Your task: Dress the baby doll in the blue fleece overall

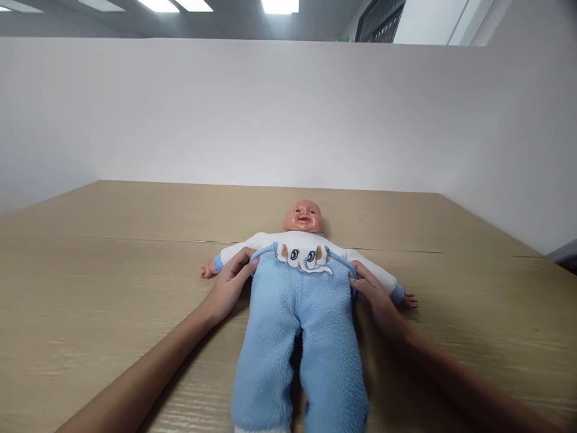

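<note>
On its back lies a baby doll (303, 216), head away from me and arms spread to both sides. It wears a white long-sleeved top (374, 269) with blue cuffs. Fuzzy blue trousers (274, 319) with an elephant face (304, 257) at the chest cover its legs and belly. My left hand (233, 279) pinches the trousers' upper edge at the left side, by the blue trim. At the right side my right hand (372, 291) grips the same garment's edge, fingers closed on the trim. The doll's feet are cut off by the bottom of the view.
The doll rests on a wood-grain table (112, 270) with a thin seam running across it. White partition walls (270, 114) stand behind the table and along its sides. Something dark (565, 255) shows beyond the right edge.
</note>
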Motion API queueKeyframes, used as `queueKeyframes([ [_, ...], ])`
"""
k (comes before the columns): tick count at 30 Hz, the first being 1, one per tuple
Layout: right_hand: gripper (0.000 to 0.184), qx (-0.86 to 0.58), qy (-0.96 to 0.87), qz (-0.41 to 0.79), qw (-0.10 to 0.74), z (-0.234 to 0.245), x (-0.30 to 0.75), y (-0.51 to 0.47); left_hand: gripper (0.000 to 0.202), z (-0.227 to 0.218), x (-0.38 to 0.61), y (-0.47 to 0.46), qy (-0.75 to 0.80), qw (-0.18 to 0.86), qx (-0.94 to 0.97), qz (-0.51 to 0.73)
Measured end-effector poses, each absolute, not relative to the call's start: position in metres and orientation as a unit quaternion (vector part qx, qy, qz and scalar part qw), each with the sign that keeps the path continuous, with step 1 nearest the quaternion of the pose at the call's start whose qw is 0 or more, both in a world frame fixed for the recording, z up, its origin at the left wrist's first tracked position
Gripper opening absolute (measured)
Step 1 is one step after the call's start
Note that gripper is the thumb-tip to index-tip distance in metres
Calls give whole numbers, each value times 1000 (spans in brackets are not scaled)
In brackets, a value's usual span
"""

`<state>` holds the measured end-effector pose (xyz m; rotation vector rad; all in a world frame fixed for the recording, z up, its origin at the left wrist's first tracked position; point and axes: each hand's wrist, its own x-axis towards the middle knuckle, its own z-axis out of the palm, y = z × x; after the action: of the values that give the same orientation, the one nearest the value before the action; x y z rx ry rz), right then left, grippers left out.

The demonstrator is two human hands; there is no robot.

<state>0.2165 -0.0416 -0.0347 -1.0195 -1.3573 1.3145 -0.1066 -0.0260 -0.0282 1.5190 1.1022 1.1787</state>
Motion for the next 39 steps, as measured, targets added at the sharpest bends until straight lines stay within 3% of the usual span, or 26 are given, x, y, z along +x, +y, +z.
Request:
queueKeyframes([
  [11, 14, -394, -555, 570, 461, 3, 204, -11, 23, -35, -98, -27, 421, 439, 556, 567],
  [16, 41, -436, -696, 365, 438, 35, 163, 23, 20, -41, -95, -25, 426, 392, 552, 600],
  [20, 28, -394, -835, 258, 286, 63, 111, 61, 15, -44, -96, -28, 425, 366, 559, 611],
  [25, 25, -188, -966, 173, 33, 61, 50, 107, 9, -42, -96, -32, 419, 323, 583, 617],
  [28, 21, -145, -980, 137, -22, 48, 27, 119, 7, -39, -95, -34, 425, 300, 591, 617],
  [32, 19, -154, -983, 103, 1, 42, 23, 114, 7, -37, -94, -36, 419, 278, 609, 614],
  [35, 24, -201, -969, 104, 102, 48, 37, 104, 8, -37, -94, -37, 420, 273, 618, 606],
  [39, 31, -266, -909, 206, 246, 58, 66, 93, 0, -38, -93, -41, 408, 213, 658, 596],
])
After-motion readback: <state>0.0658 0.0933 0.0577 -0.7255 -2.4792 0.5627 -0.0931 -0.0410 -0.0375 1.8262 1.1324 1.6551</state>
